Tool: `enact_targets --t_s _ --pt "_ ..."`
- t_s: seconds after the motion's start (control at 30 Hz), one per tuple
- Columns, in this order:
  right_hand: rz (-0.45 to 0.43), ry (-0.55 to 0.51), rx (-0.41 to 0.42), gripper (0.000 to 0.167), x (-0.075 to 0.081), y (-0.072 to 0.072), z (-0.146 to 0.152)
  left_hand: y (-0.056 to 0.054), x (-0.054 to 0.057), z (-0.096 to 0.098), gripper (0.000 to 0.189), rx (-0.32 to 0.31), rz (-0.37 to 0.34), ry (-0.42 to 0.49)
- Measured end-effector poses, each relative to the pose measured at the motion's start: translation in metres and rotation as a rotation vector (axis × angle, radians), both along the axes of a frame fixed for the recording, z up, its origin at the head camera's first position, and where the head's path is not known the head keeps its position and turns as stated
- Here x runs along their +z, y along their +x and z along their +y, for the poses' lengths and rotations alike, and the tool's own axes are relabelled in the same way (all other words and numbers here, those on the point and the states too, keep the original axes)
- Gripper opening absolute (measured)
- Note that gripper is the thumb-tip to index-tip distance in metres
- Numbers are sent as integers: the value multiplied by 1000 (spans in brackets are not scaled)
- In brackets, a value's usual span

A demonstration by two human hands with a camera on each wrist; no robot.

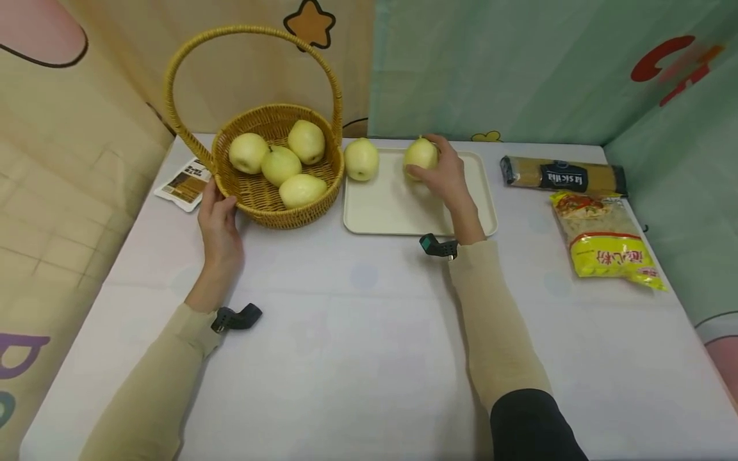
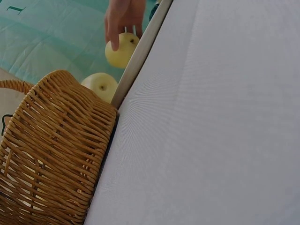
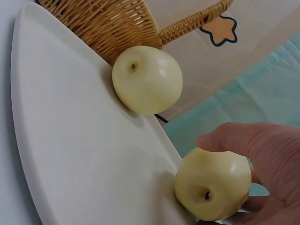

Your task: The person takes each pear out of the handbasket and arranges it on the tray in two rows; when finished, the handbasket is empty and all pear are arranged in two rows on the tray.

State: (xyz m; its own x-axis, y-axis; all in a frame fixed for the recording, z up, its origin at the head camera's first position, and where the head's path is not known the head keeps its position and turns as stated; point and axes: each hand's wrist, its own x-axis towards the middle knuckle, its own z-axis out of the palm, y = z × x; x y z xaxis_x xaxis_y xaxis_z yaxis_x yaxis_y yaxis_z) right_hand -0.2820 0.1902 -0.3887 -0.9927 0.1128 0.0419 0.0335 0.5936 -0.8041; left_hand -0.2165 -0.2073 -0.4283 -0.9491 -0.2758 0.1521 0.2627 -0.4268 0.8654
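Observation:
My right hand [image 1: 444,173] holds a pale yellow pear [image 1: 420,158] at the back of the cream tray [image 1: 392,214], thumb on one side and fingers on the other. In the right wrist view, that pear [image 3: 213,185] sits between thumb and fingers, by the tray's edge. A second pear [image 1: 361,159] stands at the tray's left end, beside the basket. With my left hand [image 1: 219,227] I grip the near left rim of the wicker basket [image 1: 277,219]. Several pears [image 1: 280,165] lie inside it. The left wrist view shows the basket's woven side [image 2: 56,150] but not the left hand.
Left of the basket lies a white and brown packet [image 1: 187,186]. At the right are a pasta pack [image 1: 562,176] and a yellow noodle bag [image 1: 608,240]. The basket's tall handle [image 1: 250,31] arches above it. Curtains [image 1: 490,70] hang behind the white table [image 1: 346,346].

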Motion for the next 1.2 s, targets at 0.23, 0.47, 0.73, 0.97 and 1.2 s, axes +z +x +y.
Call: enact_targets --t_s 0.23,0.47,0.73,0.97,1.2 --pt "31 0 -42 76 -5 -2 -7 -2 0 -2 69 -17 -18 -5" --pt "42 -2 -37 76 -7 -1 -15 -1 0 -2 70 -15 -17 -17" --pt "15 -20 -49 80 7 2 -6 -1 -1 1 71 -7 -23 -29" --pt "51 -23 -59 82 27 11 -7 1 -4 4 70 -8 -9 -51" --pt "177 -86 -15 78 47 16 -26 -1 -2 -1 70 -1 8 -51"
